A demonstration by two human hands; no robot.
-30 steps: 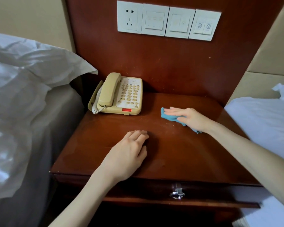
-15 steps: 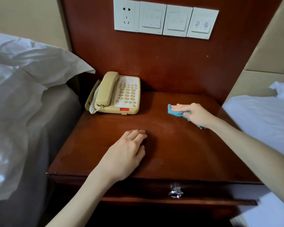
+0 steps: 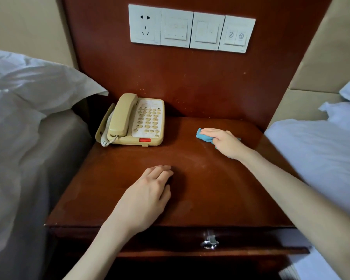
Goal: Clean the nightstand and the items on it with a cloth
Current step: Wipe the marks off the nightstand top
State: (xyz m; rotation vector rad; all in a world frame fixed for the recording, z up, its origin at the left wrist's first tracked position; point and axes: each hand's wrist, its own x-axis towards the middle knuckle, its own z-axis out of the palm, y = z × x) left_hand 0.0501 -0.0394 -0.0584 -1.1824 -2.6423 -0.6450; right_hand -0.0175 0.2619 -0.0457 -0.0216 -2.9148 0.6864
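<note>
Right hand point(image 3: 224, 141) flat on blue cloth point(image 3: 202, 136), pressing it on nightstand point(image 3: 210, 190). Left hand point(image 3: 148, 195) flat, empty. Dusty marks between hands: top part done, I think. Phone point(image 3: 137, 122) beyond left hand, likely unwiped.

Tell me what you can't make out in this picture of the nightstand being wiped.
Head view only:
- Blue cloth: mostly covered by the right hand.
- Telephone key labels: too small to read.
- Wall switch symbols: blurred.
- Nightstand below the drawer handle: cut off by the bottom edge.
</note>
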